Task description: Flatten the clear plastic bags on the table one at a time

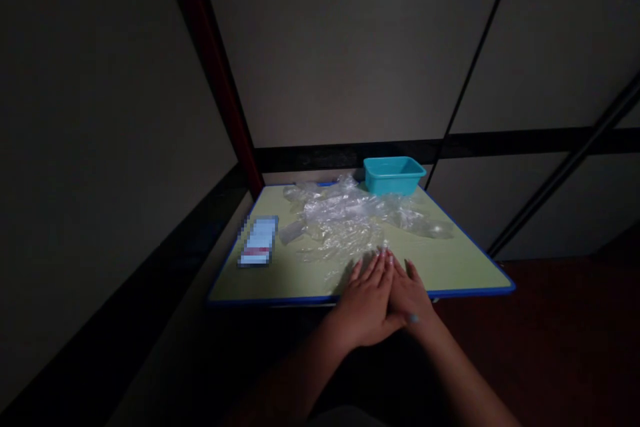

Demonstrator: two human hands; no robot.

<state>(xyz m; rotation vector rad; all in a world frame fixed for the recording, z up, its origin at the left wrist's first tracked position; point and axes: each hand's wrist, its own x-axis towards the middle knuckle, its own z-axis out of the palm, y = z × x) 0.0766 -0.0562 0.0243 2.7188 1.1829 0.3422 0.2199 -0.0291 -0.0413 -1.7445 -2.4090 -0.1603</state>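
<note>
Side by side at the table's front edge lie my left hand [365,303] and my right hand [409,297], touching each other with the left partly over the right. Both have their fingers stretched forward, and no object shows in either. Just beyond the fingertips a heap of crumpled clear plastic bags [345,217] spreads over the table [455,267]. Whether the fingertips touch the nearest plastic I cannot tell. A small teal spot shows near the right wrist.
At the back right of the table stands a turquoise plastic basin [393,177]. A phone-like lit screen [259,241], blurred out, lies at the left side. The table has a blue edge [280,302]. Panelled walls [340,67] rise behind and to the left.
</note>
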